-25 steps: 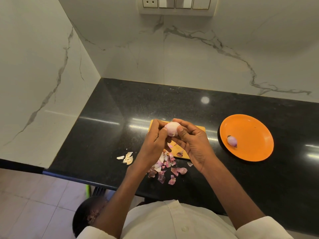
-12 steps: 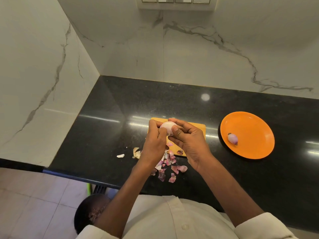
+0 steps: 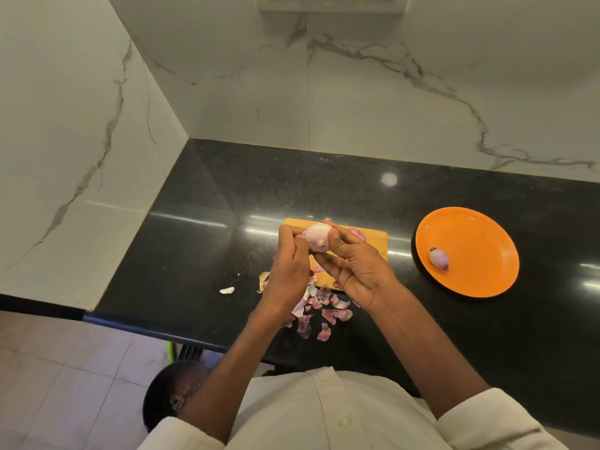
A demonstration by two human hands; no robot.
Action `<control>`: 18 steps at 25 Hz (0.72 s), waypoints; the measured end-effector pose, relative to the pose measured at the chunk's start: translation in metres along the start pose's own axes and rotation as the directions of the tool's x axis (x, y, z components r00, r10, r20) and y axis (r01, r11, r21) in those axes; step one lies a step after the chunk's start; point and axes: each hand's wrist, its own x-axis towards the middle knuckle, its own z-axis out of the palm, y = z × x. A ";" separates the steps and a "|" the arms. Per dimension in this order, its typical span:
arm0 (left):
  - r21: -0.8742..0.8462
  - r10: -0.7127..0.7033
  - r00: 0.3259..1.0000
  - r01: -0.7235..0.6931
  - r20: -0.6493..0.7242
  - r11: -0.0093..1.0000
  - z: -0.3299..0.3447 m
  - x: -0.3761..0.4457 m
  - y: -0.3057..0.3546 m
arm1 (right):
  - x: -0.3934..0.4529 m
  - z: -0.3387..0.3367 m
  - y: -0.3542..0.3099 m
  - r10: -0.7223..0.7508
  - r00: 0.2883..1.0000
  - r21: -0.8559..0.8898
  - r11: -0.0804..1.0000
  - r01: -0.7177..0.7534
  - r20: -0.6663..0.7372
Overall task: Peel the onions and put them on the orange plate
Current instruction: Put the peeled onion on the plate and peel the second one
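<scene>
Holding a pale onion [image 3: 318,237] up between both hands at the middle of the frame, the person works just above the yellow cutting board [image 3: 373,243]. The left hand [image 3: 290,267] has its grip pressed onto the onion's left side, fingers curled around it, while the right hand [image 3: 355,266] pinches the onion's right side with thumb over the top and fingers beneath. The onion's root end faces the camera, and its surface looks mostly pale and bare.

On the far part of the board, right of the hands, a purple onion piece [image 3: 357,233] peeks out behind the right hand. Loose pink and purple skins [image 3: 324,311] lie scattered on the black desk [image 3: 211,222] below the hands, toward the lower middle of the frame, with a brownish scrap [image 3: 263,280] and a small white scrap [image 3: 227,290] further left.

At the right of the frame, well apart from the hands, sits the orange plate [image 3: 480,241], with one small peeled purple onion [image 3: 439,258] resting on its left side.

Marble walls [image 3: 357,102] rise behind and left of the desk.
</scene>
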 end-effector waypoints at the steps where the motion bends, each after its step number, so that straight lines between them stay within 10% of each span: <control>1: -0.030 0.000 1.000 0.001 0.011 1.000 0.002 -0.001 -0.001 | 0.000 -0.001 0.000 -0.008 1.000 0.014 1.000 0.008 -0.008; 12: 0.121 0.119 0.984 -0.102 -0.133 0.987 0.012 0.012 -0.013 | 0.003 0.001 -0.001 -0.005 0.999 0.014 1.000 0.006 -0.050; 18: -0.216 -0.058 0.980 0.016 -0.189 0.976 0.015 0.009 -0.008 | -0.001 0.010 0.003 -0.031 0.998 0.085 0.996 0.035 -0.052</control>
